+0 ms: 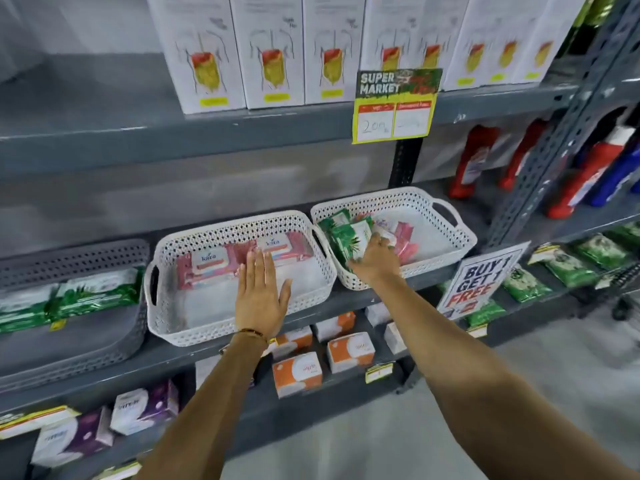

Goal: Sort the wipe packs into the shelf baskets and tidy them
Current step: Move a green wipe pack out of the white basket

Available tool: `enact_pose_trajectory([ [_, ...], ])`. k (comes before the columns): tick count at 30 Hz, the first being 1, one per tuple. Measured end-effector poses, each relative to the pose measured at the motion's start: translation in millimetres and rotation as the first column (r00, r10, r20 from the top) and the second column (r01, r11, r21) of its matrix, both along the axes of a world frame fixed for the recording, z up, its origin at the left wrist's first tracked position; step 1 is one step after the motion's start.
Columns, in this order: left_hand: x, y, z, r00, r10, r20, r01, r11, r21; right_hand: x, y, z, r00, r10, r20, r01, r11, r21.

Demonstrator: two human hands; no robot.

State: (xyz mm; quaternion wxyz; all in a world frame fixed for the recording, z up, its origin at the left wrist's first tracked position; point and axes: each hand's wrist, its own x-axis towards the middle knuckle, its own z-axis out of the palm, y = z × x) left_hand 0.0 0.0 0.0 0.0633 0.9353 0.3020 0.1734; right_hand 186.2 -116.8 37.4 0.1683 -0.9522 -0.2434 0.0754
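While the middle basket (239,282) has bare floor toward its front rim, my left hand (260,295) hovers flat and open there, pink packs (242,259) just beyond my fingertips — my right hand (375,259) grips a green pack (346,235) in the right basket (394,237).

light: bright, even, soft shadows | focus: mild motion blur throughout | edges: wide-angle bending

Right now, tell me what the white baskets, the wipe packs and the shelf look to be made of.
White baskets: likely moulded plastic, matte, with perforated walls and cut-out handles.
Pink wipe packs: seemingly soft plastic film, glossy, with printed labels.
Green wipe packs: same film look, under the right hand.
Shelf: probably painted grey metal; its upright has punched holes.
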Motion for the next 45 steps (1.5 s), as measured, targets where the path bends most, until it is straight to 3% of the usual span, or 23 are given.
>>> enact_pose_trajectory([
  [7, 2.8, 1.0, -5.2, 0.998, 0.06, -0.034, -0.057, 0.995, 0.081, 4.9, 13.5, -5.2, 0.998, -0.064, -0.021, 0.065, 0.997, 0.032],
  [16, -8.3, -0.8, -8.0, 0.995, 0.061, -0.076, -0.062, 0.998, -0.009, 2.3, 22.4, -11.2, 0.989, -0.151, -0.002, 0.151, 0.986, 0.072],
  [26, -24.5, -6.2, 0.3, 0.996, 0.013, -0.093, -0.016, 1.0, -0.024, -4.4, 12.2, -14.5, 0.957, -0.18, 0.229, 0.126, 0.964, 0.234],
  [37, -89.7, 17.2, -7.4, 0.986, 0.108, -0.13, -0.109, 0.994, 0.002, -54.2, 50.6, 16.2, 0.899, -0.084, 0.43, -0.142, 0.872, 0.468],
  [41, -146.4, 48.2, -10.8, 0.972, 0.19, -0.135, -0.188, 0.982, 0.03, -112.5, 100.0, 32.1, 0.899, 0.116, 0.422, -0.326, 0.822, 0.468],
  [45, -209.4, 82.5, -12.5, 0.961, 0.237, -0.142, -0.231, 0.971, 0.057, -182.5, 153.8, 37.2, 0.854, 0.378, 0.358, -0.515, 0.712, 0.478],
])
